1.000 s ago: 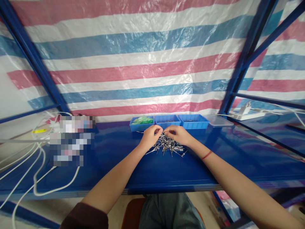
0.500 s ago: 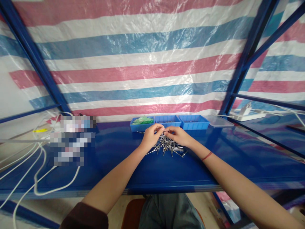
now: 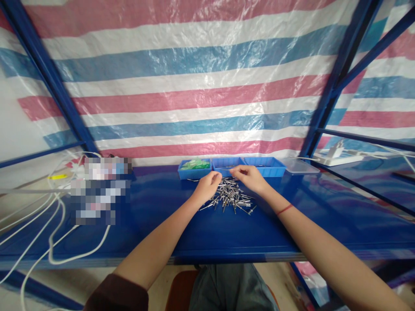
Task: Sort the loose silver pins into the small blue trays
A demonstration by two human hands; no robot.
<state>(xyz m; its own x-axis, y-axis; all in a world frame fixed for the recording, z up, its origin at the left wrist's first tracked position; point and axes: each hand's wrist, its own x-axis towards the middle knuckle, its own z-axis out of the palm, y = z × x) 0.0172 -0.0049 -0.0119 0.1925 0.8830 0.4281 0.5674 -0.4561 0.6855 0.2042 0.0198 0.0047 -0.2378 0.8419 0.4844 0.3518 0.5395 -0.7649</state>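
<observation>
Two hands work at centre frame over a heap of metal pins (image 3: pixel 231 196) lying on the blue bench (image 3: pixel 207 233). Left hand (image 3: pixel 207 186) has fingers curled at the heap's left edge; right hand (image 3: pixel 251 178) is pinched above its top; whether either holds a pin cannot be told. Three blue trays (image 3: pixel 231 166) stand just behind.

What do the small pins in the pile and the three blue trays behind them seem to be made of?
The pile of thin silvery pins looks like bare metal, given its bright glints. The three blue rectangular trays look like moulded plastic: uniform colour, thin rims, dull sheen.
</observation>
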